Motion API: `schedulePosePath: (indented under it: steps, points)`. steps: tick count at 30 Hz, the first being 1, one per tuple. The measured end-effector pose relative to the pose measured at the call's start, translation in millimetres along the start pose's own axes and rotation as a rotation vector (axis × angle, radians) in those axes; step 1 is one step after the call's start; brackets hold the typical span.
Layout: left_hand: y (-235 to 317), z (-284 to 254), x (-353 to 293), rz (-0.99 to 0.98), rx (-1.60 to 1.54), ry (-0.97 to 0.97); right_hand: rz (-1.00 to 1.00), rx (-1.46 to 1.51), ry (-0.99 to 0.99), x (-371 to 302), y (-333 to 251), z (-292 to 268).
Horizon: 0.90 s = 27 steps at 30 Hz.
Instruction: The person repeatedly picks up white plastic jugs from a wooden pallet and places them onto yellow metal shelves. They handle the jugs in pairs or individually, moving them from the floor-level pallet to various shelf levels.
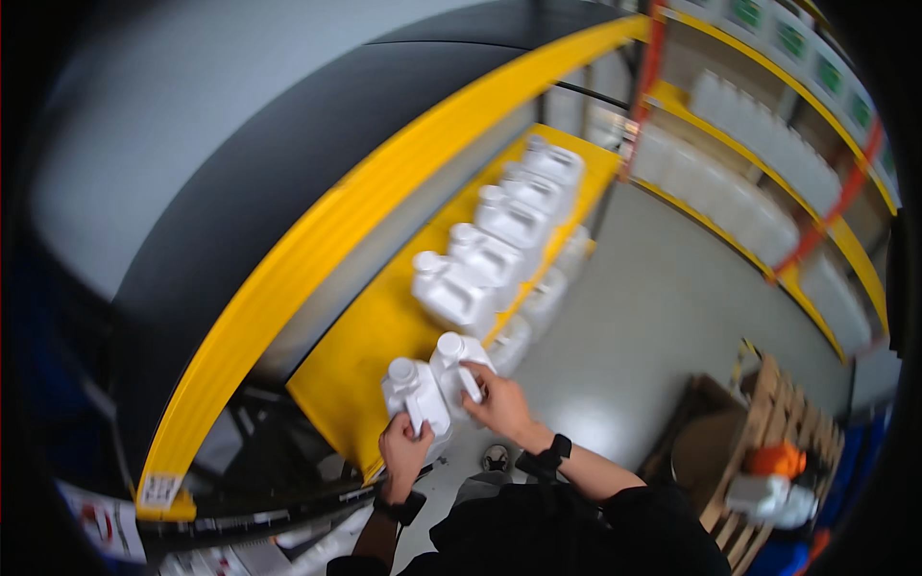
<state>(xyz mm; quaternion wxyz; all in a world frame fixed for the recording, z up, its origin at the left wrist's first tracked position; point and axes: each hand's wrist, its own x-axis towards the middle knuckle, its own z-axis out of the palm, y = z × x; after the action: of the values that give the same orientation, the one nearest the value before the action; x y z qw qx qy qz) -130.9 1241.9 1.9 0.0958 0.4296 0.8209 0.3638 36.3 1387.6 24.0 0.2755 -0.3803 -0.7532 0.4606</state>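
My left hand [405, 449] is closed around the handle of a white plastic jug [435, 413] with a round white cap. Just beside it, my right hand [501, 405] grips the handle of a second white jug [447, 377] of the same kind. Both jugs stand upright, side by side, at the near end of a yellow shelf [370, 392]; whether their bases rest on it is hard to tell. Farther along the shelf is a row of several similar white jugs [515, 223], a little blurred.
A thick yellow beam [317, 226] runs above the shelf on the left. Lower down, more white jugs [544, 298] show past the shelf's right edge. Racks with white containers [706, 182] line the far right. A wooden pallet [744, 451] with an orange item [776, 460] stands at lower right.
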Motion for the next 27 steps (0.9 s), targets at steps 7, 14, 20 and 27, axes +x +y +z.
schedulePosePath:
  steps: [7, 14, 20, 27]
  points:
    - [41, 55, -22, 0.399, -0.106, -0.493, 0.385, -0.026, 0.441, -146, 40, -47]
    - [92, 138, -86, 0.757, -0.193, -1.046, 0.682, -0.085, 0.899, -316, 54, -67]
    - [196, 175, -193, 1.152, -0.218, -1.341, 0.852, -0.041, 1.335, -473, 29, -59]
    - [258, 207, -369, 1.390, -0.077, -1.523, 0.911, 0.021, 1.719, -620, 27, -24]
